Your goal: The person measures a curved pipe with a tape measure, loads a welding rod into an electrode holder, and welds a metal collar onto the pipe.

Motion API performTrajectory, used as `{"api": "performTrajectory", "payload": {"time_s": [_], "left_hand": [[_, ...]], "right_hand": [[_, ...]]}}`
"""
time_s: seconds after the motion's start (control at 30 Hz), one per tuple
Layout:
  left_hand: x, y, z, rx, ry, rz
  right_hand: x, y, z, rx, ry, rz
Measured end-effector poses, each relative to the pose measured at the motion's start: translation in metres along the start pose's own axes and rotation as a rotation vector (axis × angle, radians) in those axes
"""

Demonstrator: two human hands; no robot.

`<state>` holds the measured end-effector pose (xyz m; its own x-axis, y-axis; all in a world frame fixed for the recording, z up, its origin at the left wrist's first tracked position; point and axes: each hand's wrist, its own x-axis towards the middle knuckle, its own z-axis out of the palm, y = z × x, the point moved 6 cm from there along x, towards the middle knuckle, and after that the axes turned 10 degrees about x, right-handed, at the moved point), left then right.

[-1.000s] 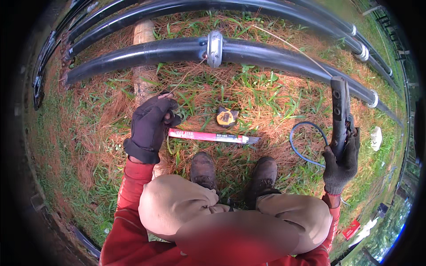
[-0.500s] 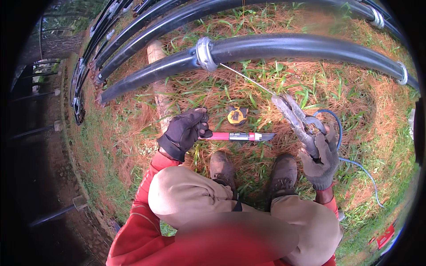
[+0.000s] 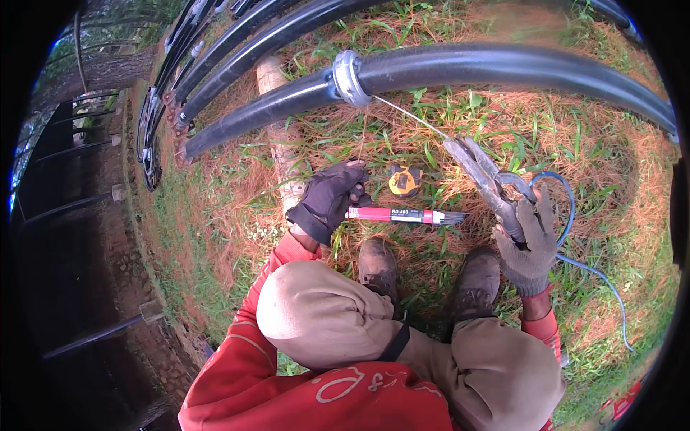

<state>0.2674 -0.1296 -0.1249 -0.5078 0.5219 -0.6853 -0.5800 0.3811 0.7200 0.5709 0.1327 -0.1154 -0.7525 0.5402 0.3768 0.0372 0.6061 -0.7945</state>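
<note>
My right hand, in a grey glove, grips a worn welding electrode holder. A thin welding rod runs from its jaws to the lower edge of a silver ring collar on a black pipe; I cannot tell whether the tip touches. My left hand, in a dark glove, is closed, its fingers curled; what they hold, if anything, is unclear. It hovers by the left end of a red packet of welding rods, whose grey rods stick out at the right. A yellow-and-black tape measure lies just beyond the packet.
More black pipes lie at the far left. A log runs under the near pipe. A blue cable trails over the grass at right. My boots stand close below the packet. A dark structure borders the left.
The whole view has shifted, with most things now further right. My left hand has moved slightly up from the packet's end. My right hand's fingers have shifted on the electrode holder.
</note>
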Motion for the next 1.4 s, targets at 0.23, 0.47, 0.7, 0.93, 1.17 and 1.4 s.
{"api": "performTrajectory", "payload": {"time_s": [0.23,0.47,0.7,0.93,1.17,1.4], "left_hand": [[0.010,-0.007,-0.002,-0.005,0.023,-0.003],[0.011,-0.008,-0.002,0.004,0.022,0.006],[0.013,-0.005,0.003,0.017,0.037,-0.001],[0.010,-0.003,0.006,-0.005,0.069,-0.005],[0.017,-0.015,-0.003,0.036,0.071,0.011],[0.021,-0.018,-0.004,0.125,0.063,0.027]], "right_hand": [[0.002,0.008,0.009,-0.002,-0.037,0.019],[0.007,0.007,0.009,0.030,-0.008,0.080],[0.007,0.003,0.008,0.007,0.011,0.015],[0.003,0.009,0.012,-0.013,-0.009,0.071],[0.007,0.010,0.013,-0.013,-0.027,0.046],[0.007,0.012,0.013,-0.015,-0.031,0.099]]}}
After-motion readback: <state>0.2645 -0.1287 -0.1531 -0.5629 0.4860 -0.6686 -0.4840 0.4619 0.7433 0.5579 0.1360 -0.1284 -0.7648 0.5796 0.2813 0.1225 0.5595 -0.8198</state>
